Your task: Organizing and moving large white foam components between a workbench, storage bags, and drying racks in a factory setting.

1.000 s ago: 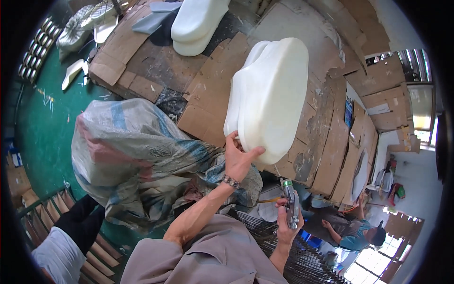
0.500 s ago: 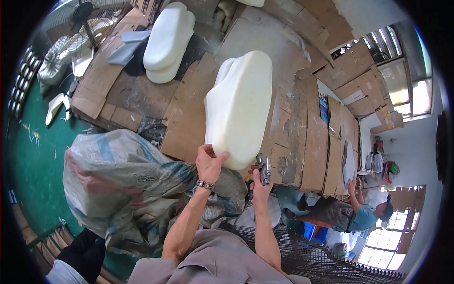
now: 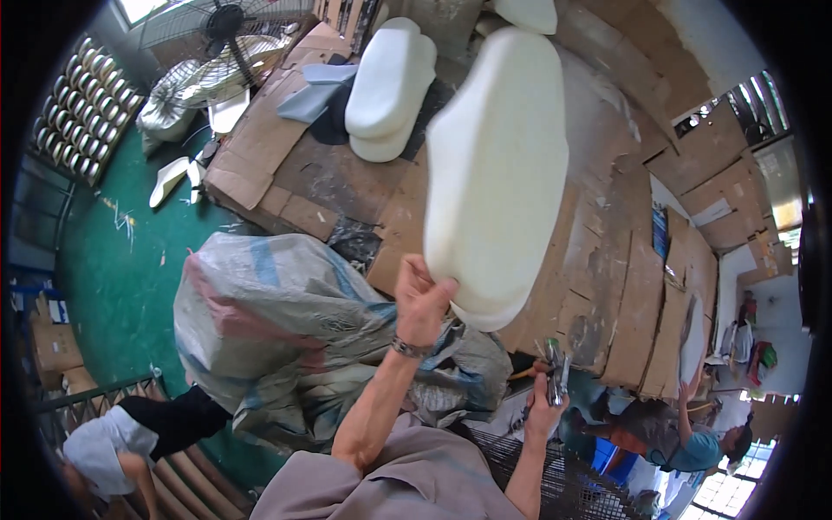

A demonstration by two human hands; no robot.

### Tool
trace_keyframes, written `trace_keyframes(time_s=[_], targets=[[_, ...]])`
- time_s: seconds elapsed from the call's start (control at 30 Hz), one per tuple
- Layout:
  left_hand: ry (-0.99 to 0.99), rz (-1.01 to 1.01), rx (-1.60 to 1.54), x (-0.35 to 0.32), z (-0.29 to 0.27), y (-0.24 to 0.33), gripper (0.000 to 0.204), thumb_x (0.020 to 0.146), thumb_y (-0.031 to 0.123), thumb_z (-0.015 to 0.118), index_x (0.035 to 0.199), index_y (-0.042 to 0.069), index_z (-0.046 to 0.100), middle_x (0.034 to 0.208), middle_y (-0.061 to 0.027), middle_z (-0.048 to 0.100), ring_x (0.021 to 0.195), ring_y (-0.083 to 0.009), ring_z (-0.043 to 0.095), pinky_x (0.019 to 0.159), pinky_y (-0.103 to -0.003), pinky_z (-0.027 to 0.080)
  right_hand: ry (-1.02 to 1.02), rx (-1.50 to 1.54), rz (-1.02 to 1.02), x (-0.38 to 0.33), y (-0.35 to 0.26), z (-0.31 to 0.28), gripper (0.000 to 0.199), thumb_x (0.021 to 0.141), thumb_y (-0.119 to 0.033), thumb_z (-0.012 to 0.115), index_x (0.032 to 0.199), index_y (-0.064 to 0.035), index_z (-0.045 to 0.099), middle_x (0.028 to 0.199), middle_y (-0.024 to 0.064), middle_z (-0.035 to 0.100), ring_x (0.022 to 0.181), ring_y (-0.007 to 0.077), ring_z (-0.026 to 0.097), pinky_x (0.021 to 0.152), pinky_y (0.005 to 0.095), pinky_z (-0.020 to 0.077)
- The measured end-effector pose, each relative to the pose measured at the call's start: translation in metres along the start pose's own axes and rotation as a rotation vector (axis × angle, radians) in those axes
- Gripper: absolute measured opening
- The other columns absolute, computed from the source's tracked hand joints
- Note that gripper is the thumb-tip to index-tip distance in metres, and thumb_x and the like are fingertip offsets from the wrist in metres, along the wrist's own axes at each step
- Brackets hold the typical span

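My left hand (image 3: 420,305) pinches the near end of a long cream foam pad (image 3: 498,173) between thumb and fingers. The pad is held up over the cardboard-covered table, its broad smooth face turned toward me. To the right, my right hand (image 3: 541,411) is closed around a small silver metal tool that looks like a spray gun (image 3: 557,373), held apart from the pad. Further back on the table lies a stack of similar white foam pads (image 3: 390,82), with grey-blue pieces (image 3: 314,97) beside it.
A large woven sack (image 3: 269,321) bulges in front of the table. A fan (image 3: 227,30) stands far left, near a rack of rolls (image 3: 87,108). One co-worker (image 3: 693,446) is at the table's right end; another person (image 3: 104,451) bends at lower left.
The foam pad is raised nearer to me and turned to show more of its broad face. My right hand, with the spray gun, sits lower and further right. The whole view has shifted.
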State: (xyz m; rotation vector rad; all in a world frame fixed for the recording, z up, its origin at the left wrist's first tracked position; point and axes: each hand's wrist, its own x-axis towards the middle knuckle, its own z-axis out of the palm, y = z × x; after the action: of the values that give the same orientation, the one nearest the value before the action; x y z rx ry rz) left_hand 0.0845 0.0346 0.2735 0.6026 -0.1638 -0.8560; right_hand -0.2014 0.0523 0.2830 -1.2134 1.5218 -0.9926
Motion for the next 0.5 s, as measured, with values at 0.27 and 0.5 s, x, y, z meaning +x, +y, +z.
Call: trace_keyframes(time_s=[0.27, 0.5], targets=[[0.047, 0.444, 0.026, 0.172, -0.146, 0.106, 0.037, 0.092, -0.008, 0.064, 0.118, 0.011, 0.047, 0.108, -0.0027, 0.062, 0.093, -0.0129, 0.064, 0.077, -0.026, 0.055, -0.09, -0.046, 0.056, -0.039, -0.001, 0.001, 0.021, 0.095, -0.011, 0.066, 0.112, 0.0008, 0.07, 0.092, 0.0047, 0.072, 0.055, 0.0022, 0.047, 0.046, 0.0205, 0.0308], [0.325, 0.443, 0.06, 0.307, -0.288, 0.127, 0.041, 0.091, -0.008, 0.067, 0.123, 0.005, 0.046, 0.112, -0.0129, 0.063, 0.101, -0.0231, 0.067, 0.088, -0.036, 0.058, -0.127, -0.12, 0.097, -0.049, 0.009, -0.007, 0.037, 0.094, -0.01, 0.066, 0.127, 0.0054, 0.061, 0.105, 0.0128, 0.071, 0.092, 0.0172, 0.066, 0.088, 0.033, 0.0528]])
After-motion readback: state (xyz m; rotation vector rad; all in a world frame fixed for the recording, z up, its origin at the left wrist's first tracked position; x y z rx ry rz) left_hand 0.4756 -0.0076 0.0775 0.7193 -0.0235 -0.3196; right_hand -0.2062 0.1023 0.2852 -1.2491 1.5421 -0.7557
